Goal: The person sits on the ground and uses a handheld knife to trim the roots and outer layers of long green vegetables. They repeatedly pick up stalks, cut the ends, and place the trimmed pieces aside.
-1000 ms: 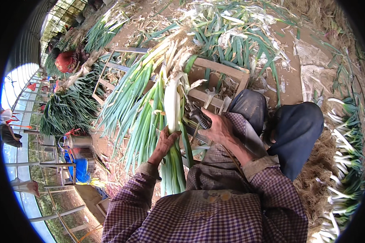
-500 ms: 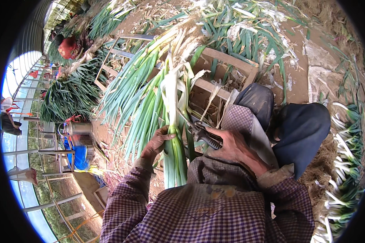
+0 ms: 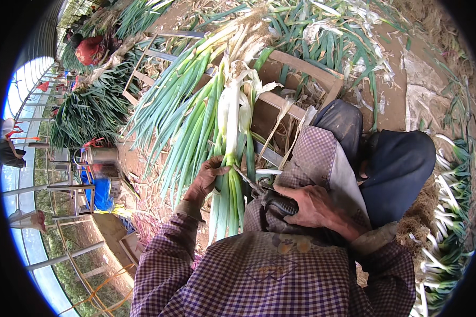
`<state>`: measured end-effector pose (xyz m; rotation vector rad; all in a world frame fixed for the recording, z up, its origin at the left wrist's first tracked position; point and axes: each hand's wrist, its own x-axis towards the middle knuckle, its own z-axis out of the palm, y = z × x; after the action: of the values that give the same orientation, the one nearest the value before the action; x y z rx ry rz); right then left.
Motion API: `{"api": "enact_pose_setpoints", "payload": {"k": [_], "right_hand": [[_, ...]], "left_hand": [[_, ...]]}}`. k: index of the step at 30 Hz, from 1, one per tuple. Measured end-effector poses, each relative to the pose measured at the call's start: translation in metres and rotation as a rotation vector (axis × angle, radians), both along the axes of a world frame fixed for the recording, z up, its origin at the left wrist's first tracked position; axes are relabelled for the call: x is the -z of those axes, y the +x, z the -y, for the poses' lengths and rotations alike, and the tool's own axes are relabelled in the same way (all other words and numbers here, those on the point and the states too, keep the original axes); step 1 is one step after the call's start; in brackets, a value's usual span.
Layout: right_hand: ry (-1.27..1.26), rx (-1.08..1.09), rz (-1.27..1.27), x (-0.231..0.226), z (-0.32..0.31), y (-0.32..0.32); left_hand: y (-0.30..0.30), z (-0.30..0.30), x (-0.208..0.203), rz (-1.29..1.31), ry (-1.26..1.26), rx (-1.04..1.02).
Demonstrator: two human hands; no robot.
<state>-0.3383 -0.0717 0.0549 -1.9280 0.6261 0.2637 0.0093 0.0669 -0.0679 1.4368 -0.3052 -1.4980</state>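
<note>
My left hand [image 3: 205, 180] pinches a large green onion [image 3: 232, 124] where its white stalk turns green. The stalk's root end points away from me, and its green leaves hang toward my lap. Loosened pale outer layers stand out around the white part. In my right hand [image 3: 316, 207] is an air blow gun [image 3: 278, 201] with a black ribbed handle and a thin metal nozzle. The nozzle tip is close to the stalk, right beside my left fingertips. A heap of unpeeled green onions [image 3: 180, 113] lies just beyond, leaves toward the left.
Beneath the heap is a wooden frame [image 3: 307, 71]. Peeled green onions [image 3: 449, 203] lie in a row at the right. Leaf scraps [image 3: 349, 47] cover the ground ahead. A metal bucket [image 3: 101, 154] stands at the left, with another person [image 3: 90, 50] at the far left.
My right hand and the blow gun have moved slightly down and right, bringing the nozzle into plainer view. The loosened layers near the root have flared outward. My left hand keeps its hold.
</note>
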Motion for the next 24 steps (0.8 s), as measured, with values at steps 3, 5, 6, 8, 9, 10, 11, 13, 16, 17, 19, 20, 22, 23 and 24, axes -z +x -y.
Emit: {"api": "enact_pose_setpoints", "payload": {"k": [3,5,6,8,9,10,11,13,16,17,19,20,22,23,24], "right_hand": [[-0.054,0.039,0.069,0.009,-0.005,0.000],[-0.094,0.090,0.121,0.021,-0.008,-0.001],[-0.107,0.115,0.134,0.023,-0.008,0.001],[-0.125,0.159,0.163,0.024,-0.007,0.003],[-0.131,0.180,0.179,0.023,-0.004,0.005],[-0.138,0.200,0.194,0.022,0.000,0.007],[-0.135,0.215,0.184,0.021,0.004,0.010],[-0.126,0.244,0.165,0.019,0.013,0.015],[-0.111,0.281,0.130,0.016,0.020,0.020],[-0.096,0.292,0.120,0.014,0.021,0.021],[-0.095,0.232,0.131,0.008,0.015,0.013],[-0.085,0.209,0.126,0.002,0.011,0.007],[-0.020,0.135,0.075,-0.001,0.007,-0.004],[-0.006,0.120,0.069,-0.002,0.008,-0.005],[0.008,0.104,0.068,-0.002,0.008,-0.006]], "left_hand": [[-0.002,0.005,-0.008,-0.005,0.040,0.015],[-0.006,0.010,-0.015,0.003,0.061,0.030],[-0.007,0.010,-0.017,0.016,0.062,0.031],[-0.009,0.011,-0.022,0.022,0.078,0.020],[-0.009,0.014,-0.024,0.016,0.092,0.007],[-0.009,0.016,-0.025,0.010,0.107,-0.006],[-0.011,0.018,-0.025,0.010,0.099,-0.026],[-0.015,0.019,-0.026,0.012,0.087,-0.068],[-0.015,0.021,-0.022,0.091,0.094,-0.068],[-0.014,0.021,-0.020,0.120,0.099,-0.059],[-0.012,0.020,-0.015,0.172,0.110,-0.041],[-0.011,0.019,-0.012,0.140,0.100,-0.073],[-0.018,0.024,-0.017,0.082,0.105,-0.118],[-0.021,0.026,-0.020,0.053,0.107,-0.141],[-0.022,0.026,-0.022,0.032,0.116,-0.160]]}}
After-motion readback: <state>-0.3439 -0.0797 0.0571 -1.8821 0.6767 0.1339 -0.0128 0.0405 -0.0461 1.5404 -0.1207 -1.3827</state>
